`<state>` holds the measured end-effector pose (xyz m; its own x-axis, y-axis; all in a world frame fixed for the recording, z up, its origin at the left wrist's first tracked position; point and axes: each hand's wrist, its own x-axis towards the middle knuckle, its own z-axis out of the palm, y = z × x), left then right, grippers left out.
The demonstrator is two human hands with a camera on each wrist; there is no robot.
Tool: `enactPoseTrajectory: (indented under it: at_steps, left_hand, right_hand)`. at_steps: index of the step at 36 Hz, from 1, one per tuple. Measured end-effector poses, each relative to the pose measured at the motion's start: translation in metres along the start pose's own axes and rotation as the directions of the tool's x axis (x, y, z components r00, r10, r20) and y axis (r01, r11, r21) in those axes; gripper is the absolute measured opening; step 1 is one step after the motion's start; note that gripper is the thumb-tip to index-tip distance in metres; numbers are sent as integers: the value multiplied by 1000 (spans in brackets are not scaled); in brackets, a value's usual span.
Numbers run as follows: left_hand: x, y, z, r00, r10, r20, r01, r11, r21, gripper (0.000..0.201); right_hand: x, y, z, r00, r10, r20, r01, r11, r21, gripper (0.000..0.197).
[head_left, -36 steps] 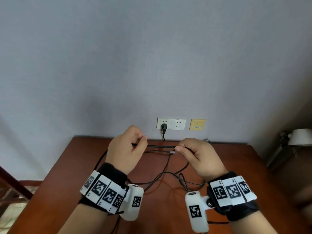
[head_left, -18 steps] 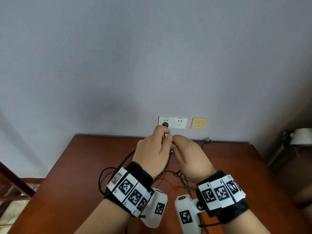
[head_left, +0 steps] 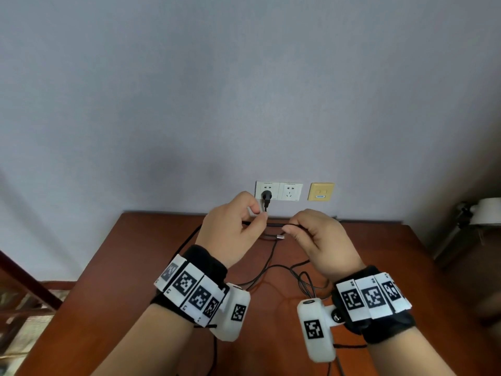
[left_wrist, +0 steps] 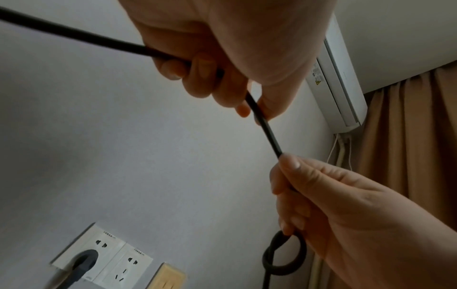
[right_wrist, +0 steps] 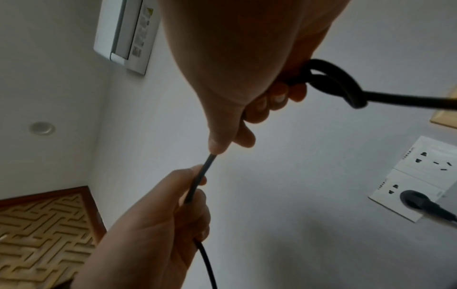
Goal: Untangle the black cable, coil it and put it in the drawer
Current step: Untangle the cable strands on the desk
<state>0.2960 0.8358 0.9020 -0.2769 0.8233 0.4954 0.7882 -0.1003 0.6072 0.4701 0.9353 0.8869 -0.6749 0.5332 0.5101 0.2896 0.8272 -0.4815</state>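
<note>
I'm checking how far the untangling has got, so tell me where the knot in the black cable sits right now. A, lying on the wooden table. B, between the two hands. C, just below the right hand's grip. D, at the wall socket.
C: the left wrist view shows the knotted loop of the thin black cable hanging just under the right hand, while the stretch to the left hand runs straight.

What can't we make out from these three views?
- Drawer: in no view.
- Black cable far ends: head view, run under the wrists and off the bottom edge.
- Knot: right wrist view, inner part hidden behind the right hand.
- Plug: left wrist view, blurred, cut by the edge.
</note>
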Motion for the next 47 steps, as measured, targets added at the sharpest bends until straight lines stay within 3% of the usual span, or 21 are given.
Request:
enactPoseTrajectory:
  at_steps: [6,14,18,21,23,27,30,32,35,47]
  left_hand:
    - [4,-7,-13,999,-29,-13,29,1000,-1,12]
    - [2,9,-4,996,13,91,-31,979,202,12]
    - [-3,29,13,982,26,187,-37,998,60,16]
    - [-5,25,13,992,9,127,-6,1000,-26,22]
    - [-3,20,9,996,16,88,-10,998,-63,28]
    - [-2,15,8,998,33,56,-24,988,-152,33]
    - [-2,10,8,1000,4,-4,-5,983,-182,29]
    - [-2,4,6,999,-16,-30,10,986,-167,28]
    - [-4,-3,4,1000,-27,0,27,994,-109,31]
    - [-12,6,14,994,-8,110,18,996,-86,7]
  right_hand:
    - [-3,13,-7,999,45,-17,-47,995,-89,39]
    - [-1,2,-4,995,29,99,-29,1000,-1,30]
    - [1,-7,2,988,-13,157,7,999,40,21]
    - [-3,-7,-1,993,71,100,-84,988,131,21]
    - [-7,-3,-4,982,162,98,-179,962,206,21]
    - [-13,-1,-3,940,231,252,-305,899,313,21]
    - [-16,1,0,937,255,240,-333,858,390,29]
    - [-18,4,1,929,294,223,-368,782,503,31]
    - [-21,7,-1,924,357,140,-365,708,604,18]
    - [-15,-10,0,961,269,-68,-225,899,377,21]
